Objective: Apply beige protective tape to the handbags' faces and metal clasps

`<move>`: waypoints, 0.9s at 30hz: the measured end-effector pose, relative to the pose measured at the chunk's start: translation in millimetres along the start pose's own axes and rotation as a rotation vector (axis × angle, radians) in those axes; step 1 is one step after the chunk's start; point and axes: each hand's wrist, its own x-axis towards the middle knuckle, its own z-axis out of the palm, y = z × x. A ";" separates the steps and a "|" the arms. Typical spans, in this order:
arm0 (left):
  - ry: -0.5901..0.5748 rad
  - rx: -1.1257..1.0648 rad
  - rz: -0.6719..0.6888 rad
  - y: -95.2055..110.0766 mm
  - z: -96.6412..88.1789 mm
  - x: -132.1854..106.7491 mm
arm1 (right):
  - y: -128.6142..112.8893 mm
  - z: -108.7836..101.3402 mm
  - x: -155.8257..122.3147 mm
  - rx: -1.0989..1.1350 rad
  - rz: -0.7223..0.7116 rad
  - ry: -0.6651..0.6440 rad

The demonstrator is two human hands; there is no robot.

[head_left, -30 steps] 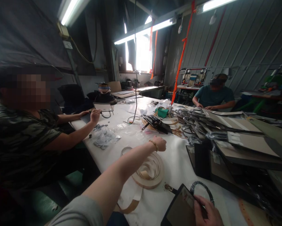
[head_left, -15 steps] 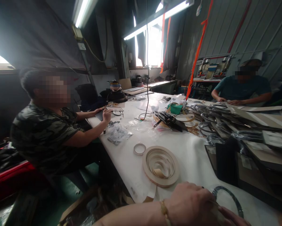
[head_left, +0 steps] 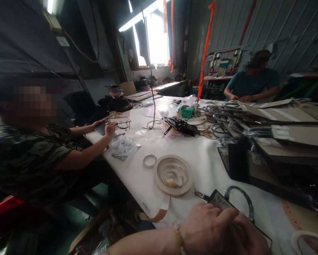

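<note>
At the lower right, a dark-edged bag panel lies on the table beneath my hands. A black curved handle arches out from its far side, and a short strap with a metal end sticks out at its left corner. My left hand, with a bracelet at the wrist, is closed over the panel's near part, fingers bent. Against it sits my right hand, its fingers curled down onto the panel and partly covered by the left. What lies between the fingertips is hidden.
A coil of beige tape lies ahead, beside a thin ring. Stacked panels with wrapped handles fill the right side. A tape roll is at the bottom right. One co-worker sits left, another at the far right.
The view has swung right and down. More of the bag panel, with its strap end and handle, now shows from under my hands. My right hand is now seen closer against my left.
</note>
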 end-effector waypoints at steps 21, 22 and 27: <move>0.358 -0.339 -0.244 -11.6 17.3 -31.4 | -36.0 14.1 2.1 0.104 -0.066 0.122; 0.358 -0.333 -0.256 -12.2 19.3 -29.7 | -34.3 15.4 0.8 0.080 -0.052 0.129; 0.329 -0.268 -0.334 -17.9 25.5 -18.5 | -20.9 22.5 -1.6 -0.149 0.147 0.240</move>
